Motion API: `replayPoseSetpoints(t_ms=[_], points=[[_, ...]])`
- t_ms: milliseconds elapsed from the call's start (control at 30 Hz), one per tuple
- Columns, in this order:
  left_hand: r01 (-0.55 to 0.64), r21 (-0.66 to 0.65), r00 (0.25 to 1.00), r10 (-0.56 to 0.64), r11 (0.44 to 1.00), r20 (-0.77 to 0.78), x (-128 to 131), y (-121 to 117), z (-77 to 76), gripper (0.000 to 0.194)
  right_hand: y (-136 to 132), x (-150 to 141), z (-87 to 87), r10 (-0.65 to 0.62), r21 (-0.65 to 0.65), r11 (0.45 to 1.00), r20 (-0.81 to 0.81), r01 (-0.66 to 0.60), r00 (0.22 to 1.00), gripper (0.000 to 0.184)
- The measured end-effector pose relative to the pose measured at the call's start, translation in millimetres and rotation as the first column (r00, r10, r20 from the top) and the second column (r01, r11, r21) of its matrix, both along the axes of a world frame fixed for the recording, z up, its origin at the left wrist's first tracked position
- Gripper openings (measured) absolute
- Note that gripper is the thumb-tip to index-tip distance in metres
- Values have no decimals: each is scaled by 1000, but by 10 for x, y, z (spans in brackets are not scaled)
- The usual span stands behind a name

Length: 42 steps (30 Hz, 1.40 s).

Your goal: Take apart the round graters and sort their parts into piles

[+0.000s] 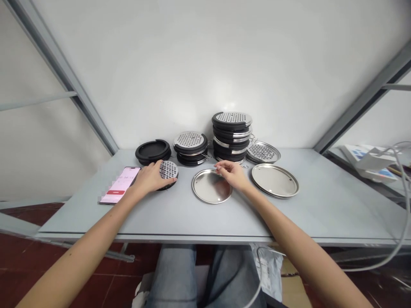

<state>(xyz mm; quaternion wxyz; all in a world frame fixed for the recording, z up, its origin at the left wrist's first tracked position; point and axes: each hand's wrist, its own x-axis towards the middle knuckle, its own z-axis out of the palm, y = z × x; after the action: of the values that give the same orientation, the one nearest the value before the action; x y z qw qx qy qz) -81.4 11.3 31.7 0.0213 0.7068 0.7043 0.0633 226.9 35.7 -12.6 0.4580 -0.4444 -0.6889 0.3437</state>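
My left hand grips a small round grater disc with a perforated metal face and a dark rim. The thumb lies along its near edge, and the palm hides the left part. In front of me a shallow round metal lid lies flat on the table. Over its far right rim is my right hand, thumb and fingers pinched together. Whether the pinch holds something small, I cannot make out. To the right rest similar metal lids, stacked.
Behind stand a tall stack of black-rimmed graters, a shorter stack and black round trays. Loose grater plates lie at the back right. A lit phone lies left. A white cable hangs at the right.
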Motion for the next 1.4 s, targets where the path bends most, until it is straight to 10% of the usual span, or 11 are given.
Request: replayPoseSetpoints(t_ms=[633, 867, 967, 1100, 1233, 1400], points=[[-47, -109, 998, 50, 993, 30, -8, 41, -50, 98, -65, 14, 58, -38, 126, 992, 225, 10, 974, 21], [-59, -81, 997, 63, 995, 50, -15, 17, -68, 106, -40, 132, 42, -237, 192, 969, 555, 155, 797, 21], [-40, 130, 999, 37, 991, 26, 71, -95, -108, 94, -38, 147, 42, -221, 150, 975, 638, 162, 738, 22], [229, 475, 968, -251, 849, -18, 295, -313, -217, 57, -46, 147, 49, -203, 106, 978, 700, 182, 685, 22], [650, 366, 722, -692, 666, -22, 514, -428, -336, 43, -41, 157, 45, -214, 90, 973, 697, 212, 684, 21], [699, 390, 644, -765, 600, 23, 657, -423, -459, 17, -39, 156, 56, -215, 76, 972, 679, 224, 702, 20]])
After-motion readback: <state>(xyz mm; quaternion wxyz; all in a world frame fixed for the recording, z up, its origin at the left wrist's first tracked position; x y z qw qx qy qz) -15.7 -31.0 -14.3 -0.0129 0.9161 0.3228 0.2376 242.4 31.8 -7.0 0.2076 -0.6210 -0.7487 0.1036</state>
